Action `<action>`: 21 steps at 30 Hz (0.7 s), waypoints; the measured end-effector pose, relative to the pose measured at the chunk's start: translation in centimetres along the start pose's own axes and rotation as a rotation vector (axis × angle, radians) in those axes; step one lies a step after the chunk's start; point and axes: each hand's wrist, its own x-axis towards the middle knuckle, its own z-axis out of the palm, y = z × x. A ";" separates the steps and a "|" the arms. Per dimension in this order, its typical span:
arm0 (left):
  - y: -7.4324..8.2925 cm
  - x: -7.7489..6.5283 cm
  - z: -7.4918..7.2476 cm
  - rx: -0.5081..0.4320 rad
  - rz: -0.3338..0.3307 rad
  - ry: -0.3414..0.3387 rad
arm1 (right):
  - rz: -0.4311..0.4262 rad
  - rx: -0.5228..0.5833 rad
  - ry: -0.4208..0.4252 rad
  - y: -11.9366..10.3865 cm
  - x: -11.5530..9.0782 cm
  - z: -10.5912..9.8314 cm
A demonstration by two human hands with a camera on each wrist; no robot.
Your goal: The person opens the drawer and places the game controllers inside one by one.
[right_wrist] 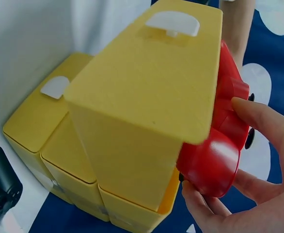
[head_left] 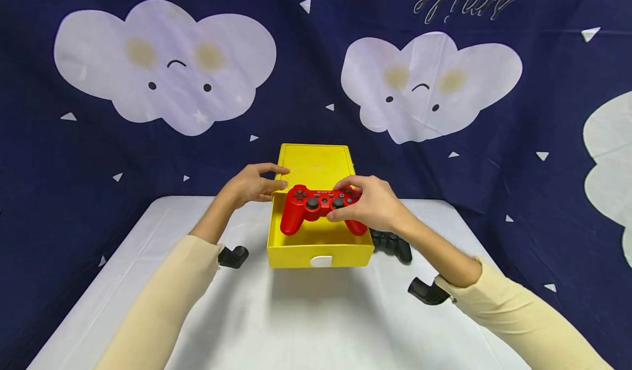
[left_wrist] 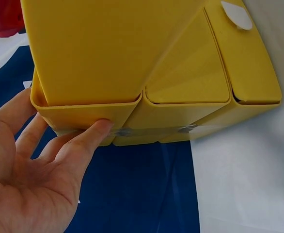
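A red game controller [head_left: 298,213] is in my right hand [head_left: 370,202], tilted over the pulled-out top drawer [head_left: 321,254] of a yellow drawer unit [head_left: 316,164]. Thumb and fingers grip the controller's right half; its left grip hangs within the drawer's outline. In the right wrist view, the red controller [right_wrist: 212,160] shows beside the drawer wall. My left hand [head_left: 249,186] touches the unit's upper left side, its fingers fairly straight. The left wrist view has the left thumb [left_wrist: 91,138] pressed against the yellow side wall.
A black game controller [head_left: 392,245] lies on the white table [head_left: 316,315], right of the unit and partly hidden. Two lower drawers [right_wrist: 45,107] are closed. Dark blue cloth [head_left: 306,84] with cloud prints hangs behind. Each sleeve has a black wrist mount [head_left: 429,292].
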 end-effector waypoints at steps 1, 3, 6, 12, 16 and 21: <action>0.0 0.0 0.0 0.001 0.001 0.001 | -0.007 -0.008 0.001 0.0 0.0 0.2; -0.1 0.0 0.0 0.004 0.003 0.002 | -0.023 -0.028 0.006 0.1 0.0 0.5; -0.1 -0.1 0.0 0.009 0.008 0.003 | -0.040 -0.052 0.011 0.2 0.1 1.0; -0.2 0.0 0.0 0.013 0.003 0.006 | -0.080 -0.060 0.010 0.4 0.2 1.9; -0.3 0.0 0.0 0.010 -0.001 0.008 | -0.088 -0.078 0.015 0.5 0.2 2.4; -0.3 0.2 0.0 -0.002 0.003 0.003 | -0.080 -0.103 0.026 0.8 0.3 2.8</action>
